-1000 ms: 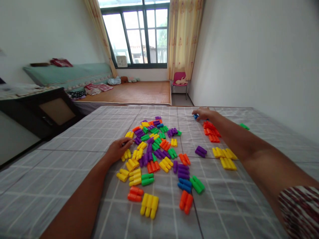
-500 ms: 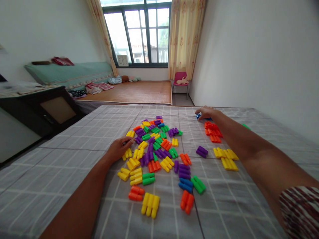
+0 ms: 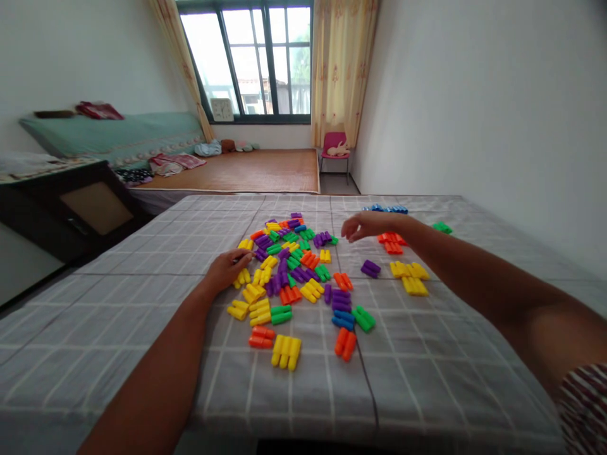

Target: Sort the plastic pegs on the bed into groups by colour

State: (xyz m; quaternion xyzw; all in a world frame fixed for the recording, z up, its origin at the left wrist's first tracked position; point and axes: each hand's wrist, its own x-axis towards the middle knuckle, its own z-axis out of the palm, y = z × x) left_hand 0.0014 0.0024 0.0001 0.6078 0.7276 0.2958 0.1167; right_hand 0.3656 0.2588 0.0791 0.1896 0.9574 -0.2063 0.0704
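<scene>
My left hand [image 3: 231, 265] rests at the left edge of a mixed pile of purple, green, yellow and orange plastic pieces; its fingers are curled near a purple piece [image 3: 260, 254], and what they hold, if anything, is hidden. My right hand [image 3: 351, 229] hangs over the cloth just right of the pile, fingers bent downward and apart, holding nothing. Beyond my right forearm lie blue pieces [image 3: 391, 209]. Orange pieces [image 3: 392, 248] and yellow pieces [image 3: 412, 278] form groups nearer me, with a green piece [image 3: 442, 227] farther right. A purple piece [image 3: 370, 268] lies alone.
A grey checked cloth [image 3: 142, 316] covers the table. Loose yellow [image 3: 286, 351], orange [image 3: 345, 344] and green [image 3: 363, 318] pieces lie near the front. Behind are a low bed [image 3: 265, 169], a pink chair [image 3: 334, 144] and a dark cabinet [image 3: 90, 202].
My right hand has let go of the blue piece at the far right and moved left and nearer, toward the pile. My left hand stays beside the pile. The view has shifted slightly.
</scene>
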